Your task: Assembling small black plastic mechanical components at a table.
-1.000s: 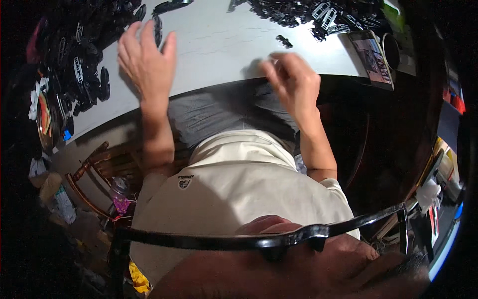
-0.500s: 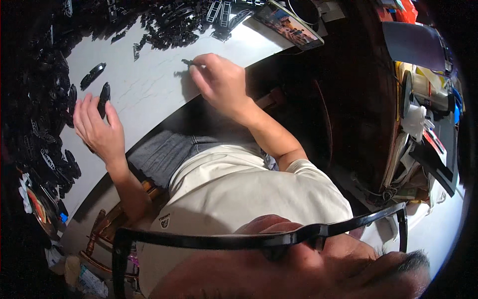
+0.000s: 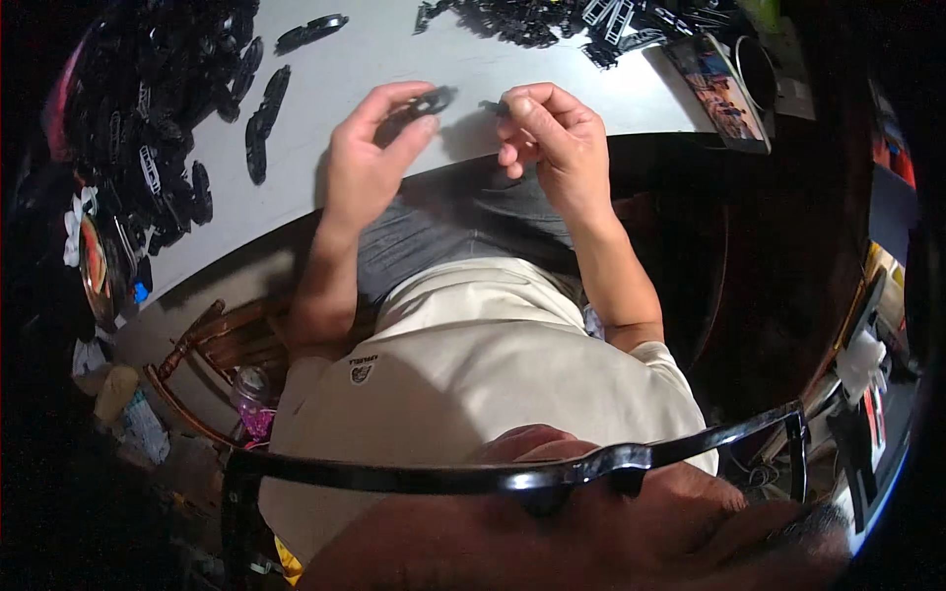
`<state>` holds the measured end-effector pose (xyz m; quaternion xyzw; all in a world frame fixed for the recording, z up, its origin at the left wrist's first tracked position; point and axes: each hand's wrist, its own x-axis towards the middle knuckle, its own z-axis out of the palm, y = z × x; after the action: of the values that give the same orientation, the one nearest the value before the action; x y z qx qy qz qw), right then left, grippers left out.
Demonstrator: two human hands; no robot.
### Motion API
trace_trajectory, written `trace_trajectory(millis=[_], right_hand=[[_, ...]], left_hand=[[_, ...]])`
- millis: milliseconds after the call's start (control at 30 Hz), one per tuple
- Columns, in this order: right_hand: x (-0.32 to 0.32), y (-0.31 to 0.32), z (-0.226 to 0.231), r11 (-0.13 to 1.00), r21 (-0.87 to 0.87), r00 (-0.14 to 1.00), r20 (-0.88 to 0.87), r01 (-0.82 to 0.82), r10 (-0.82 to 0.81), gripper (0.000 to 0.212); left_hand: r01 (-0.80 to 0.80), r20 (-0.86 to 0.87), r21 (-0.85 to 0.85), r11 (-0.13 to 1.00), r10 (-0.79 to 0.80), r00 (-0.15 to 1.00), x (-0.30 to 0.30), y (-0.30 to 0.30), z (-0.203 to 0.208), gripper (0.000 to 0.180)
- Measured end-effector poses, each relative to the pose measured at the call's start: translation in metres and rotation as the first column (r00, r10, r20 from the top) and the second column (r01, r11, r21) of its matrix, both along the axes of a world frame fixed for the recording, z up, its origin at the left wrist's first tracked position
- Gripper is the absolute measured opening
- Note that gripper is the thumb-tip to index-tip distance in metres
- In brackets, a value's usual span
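Note:
Above the near edge of the white table [image 3: 379,49], my left hand [image 3: 363,167] grips a dark plastic part [image 3: 434,99] between thumb and fingers. The part is slightly blurred. Facing it, my right hand [image 3: 564,148] pinches a small black plastic piece [image 3: 493,106], mostly hidden by the fingertips. A short gap separates the two pieces. To the left of my left hand, two long black parts [image 3: 264,123] lie end to end on the tabletop, and another long black part [image 3: 312,33] rests farther back.
A large heap of black parts [image 3: 118,98] covers the table's left side. Smaller black pieces [image 3: 527,22] are piled at the back. On the right stands a phone [image 3: 727,98] with a lit screen. A wooden chair [image 3: 202,335] is at lower left.
My left hand has moved right, from beside the long parts to near my right hand, and now holds a dark part. The view has shifted, too. My right hand still pinches its small piece.

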<state>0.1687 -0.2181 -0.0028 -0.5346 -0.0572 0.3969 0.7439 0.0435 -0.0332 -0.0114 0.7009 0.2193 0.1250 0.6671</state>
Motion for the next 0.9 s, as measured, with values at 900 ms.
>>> trace_trajectory(millis=[900], right_hand=[[-0.035,0.015,-0.009,0.952,-0.307,0.684,0.694,0.002,0.223,0.017]], left_hand=[[0.125,-0.009,0.399,0.909,-0.133,0.991,-0.006,0.000,-0.007,0.030]])
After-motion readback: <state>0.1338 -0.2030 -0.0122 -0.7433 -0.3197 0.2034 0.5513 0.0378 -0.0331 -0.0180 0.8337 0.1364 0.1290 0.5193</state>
